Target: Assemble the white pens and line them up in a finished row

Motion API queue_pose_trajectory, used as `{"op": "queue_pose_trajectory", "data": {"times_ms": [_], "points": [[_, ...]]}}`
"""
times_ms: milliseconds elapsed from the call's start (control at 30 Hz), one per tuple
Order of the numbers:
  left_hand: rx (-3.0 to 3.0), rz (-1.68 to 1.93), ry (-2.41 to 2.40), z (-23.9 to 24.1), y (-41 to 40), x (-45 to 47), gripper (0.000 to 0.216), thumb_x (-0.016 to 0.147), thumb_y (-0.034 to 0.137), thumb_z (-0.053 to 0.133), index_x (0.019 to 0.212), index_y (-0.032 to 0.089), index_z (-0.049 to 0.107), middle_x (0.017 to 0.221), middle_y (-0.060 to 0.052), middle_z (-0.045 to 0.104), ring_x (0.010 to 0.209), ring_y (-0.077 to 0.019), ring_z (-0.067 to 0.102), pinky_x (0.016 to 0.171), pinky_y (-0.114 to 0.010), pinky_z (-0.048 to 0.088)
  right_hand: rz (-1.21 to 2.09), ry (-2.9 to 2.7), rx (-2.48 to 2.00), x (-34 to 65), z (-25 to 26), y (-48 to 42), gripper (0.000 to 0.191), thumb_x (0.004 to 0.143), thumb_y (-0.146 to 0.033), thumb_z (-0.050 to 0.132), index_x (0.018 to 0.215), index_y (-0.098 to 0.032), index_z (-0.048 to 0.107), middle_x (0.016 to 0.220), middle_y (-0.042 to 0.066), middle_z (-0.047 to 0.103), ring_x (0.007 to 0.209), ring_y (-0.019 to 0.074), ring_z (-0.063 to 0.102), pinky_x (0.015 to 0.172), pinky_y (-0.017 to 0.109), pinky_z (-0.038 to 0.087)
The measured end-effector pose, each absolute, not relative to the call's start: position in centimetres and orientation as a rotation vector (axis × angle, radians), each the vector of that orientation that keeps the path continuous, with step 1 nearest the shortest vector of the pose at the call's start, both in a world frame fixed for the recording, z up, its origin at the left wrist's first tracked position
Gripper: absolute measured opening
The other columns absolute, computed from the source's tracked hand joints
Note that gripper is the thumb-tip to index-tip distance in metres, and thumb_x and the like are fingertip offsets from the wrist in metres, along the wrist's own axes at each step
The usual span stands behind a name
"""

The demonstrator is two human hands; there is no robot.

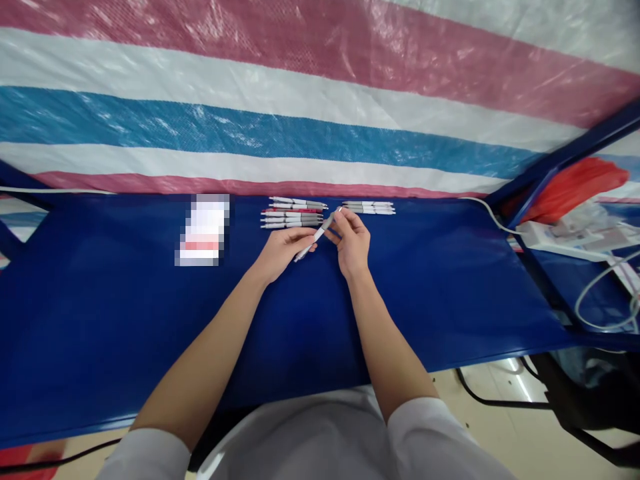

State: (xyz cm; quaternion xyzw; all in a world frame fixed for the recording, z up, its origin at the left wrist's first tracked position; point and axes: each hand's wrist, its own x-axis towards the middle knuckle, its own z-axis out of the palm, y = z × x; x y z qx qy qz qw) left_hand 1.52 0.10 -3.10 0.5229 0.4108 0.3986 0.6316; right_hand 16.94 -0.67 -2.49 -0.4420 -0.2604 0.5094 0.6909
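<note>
A white pen with a grey grip (pixel 320 232) is held tilted between my two hands, above the blue table. My left hand (pixel 281 252) pinches its white barrel between thumb and fingers. At the pen's upper grey end, the fingertips of my right hand (pixel 353 241) are closed on it. Just beyond my left hand lies a group of several pens (pixel 291 219), white and grey with one red among them. Past my right hand, a smaller row of similar white and grey pens (pixel 370 207) lies side by side.
A blurred-out white sheet with a red band (pixel 205 230) lies on the blue table (pixel 125 320), left of the pens. Striped plastic sheeting (pixel 300 140) hangs behind. At the right are a blue metal frame, a red plastic bag (pixel 575 187), a white power strip and loose cables (pixel 583 300).
</note>
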Motion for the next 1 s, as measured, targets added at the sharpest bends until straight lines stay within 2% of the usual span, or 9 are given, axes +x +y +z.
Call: {"op": "queue_pose_trajectory", "data": {"times_ms": [267, 533, 667, 900, 1000], "points": [[1.204, 0.890, 0.926, -3.41, -0.07, 1.20, 0.036, 0.076, 0.042, 0.078, 0.104, 0.020, 0.075, 0.090, -0.007, 0.076, 0.081, -0.0208, 0.071, 0.072, -0.032, 0.055, 1.128, -0.637, -1.048, 17.05, -3.01, -0.01, 0.029, 0.067, -0.040, 0.079, 0.086, -0.024, 0.066, 0.079, -0.004, 0.070, 0.075, 0.0127, 0.069, 0.069, 0.028, 0.063], [1.276, 0.907, 0.983, -2.83, -0.24, 1.36, 0.031, 0.075, 0.035, 0.079, 0.101, 0.019, 0.075, 0.083, -0.005, 0.075, 0.073, -0.0182, 0.070, 0.069, -0.031, 0.054, 1.131, -0.695, -1.091, 16.94, -2.86, -0.05, 0.029, 0.070, -0.044, 0.076, 0.089, -0.025, 0.064, 0.087, -0.003, 0.070, 0.080, 0.0138, 0.069, 0.071, 0.029, 0.063], [1.275, 0.941, 0.978, -3.04, -0.36, 1.48, 0.029, 0.075, 0.034, 0.079, 0.100, 0.018, 0.076, 0.084, -0.005, 0.075, 0.073, -0.0178, 0.070, 0.072, -0.032, 0.055, 1.110, -0.707, -1.047, 17.06, -2.54, -0.37, 0.030, 0.067, -0.043, 0.079, 0.086, -0.025, 0.064, 0.083, -0.004, 0.069, 0.077, 0.0126, 0.068, 0.067, 0.026, 0.062], [1.339, 0.959, 0.989, -2.94, -0.66, 1.77, 0.035, 0.069, 0.035, 0.083, 0.100, 0.018, 0.075, 0.087, -0.005, 0.076, 0.074, -0.0178, 0.069, 0.070, -0.030, 0.055, 1.058, -0.711, -1.091, 17.00, -2.47, -0.51, 0.030, 0.066, -0.042, 0.079, 0.083, -0.025, 0.062, 0.081, -0.005, 0.067, 0.075, 0.0113, 0.067, 0.065, 0.023, 0.062], [1.376, 0.972, 1.017, -3.07, -0.79, 1.78, 0.034, 0.069, 0.035, 0.083, 0.099, 0.018, 0.076, 0.082, -0.005, 0.075, 0.071, -0.0176, 0.069, 0.066, -0.029, 0.054, 1.044, -0.714, -1.069, 16.88, -2.54, -0.66, 0.028, 0.066, -0.040, 0.078, 0.083, -0.025, 0.062, 0.080, -0.005, 0.067, 0.076, 0.0117, 0.068, 0.068, 0.025, 0.062]]}}
